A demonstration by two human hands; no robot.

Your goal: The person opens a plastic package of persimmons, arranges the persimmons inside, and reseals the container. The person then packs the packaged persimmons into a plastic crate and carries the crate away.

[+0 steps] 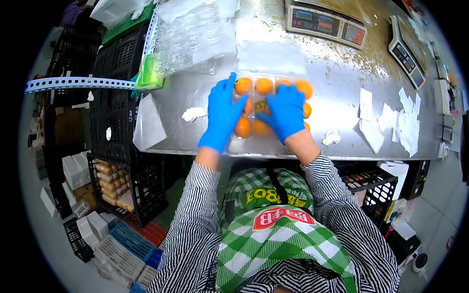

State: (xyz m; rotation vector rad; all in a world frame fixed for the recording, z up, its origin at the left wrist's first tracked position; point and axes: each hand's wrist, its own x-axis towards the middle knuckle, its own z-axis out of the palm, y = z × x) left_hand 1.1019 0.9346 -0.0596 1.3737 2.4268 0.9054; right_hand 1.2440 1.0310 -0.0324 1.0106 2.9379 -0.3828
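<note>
Several oranges (264,86) sit in rows in a clear plastic tray (248,134) near the table's front edge. My left hand (222,115), in a blue glove, lies along the tray's left side with its fingers stretched out and its thumb toward the left column. Over the middle and right columns is my right hand (285,111), also gloved in blue, its fingers apart and touching the fruit. Its palm hides some oranges. One middle orange shows a greenish-brown patch beside the right thumb. Behind the fruit, the clear lid (271,57) lies folded back.
Clear plastic trays (188,36) are stacked at the back left. Two weighing scales (325,25) stand toward the back right. Paper slips (405,124) lie on the right, and crumpled white tissue (194,114) lies left of my hands. A black crate (128,188) holds packed fruit below.
</note>
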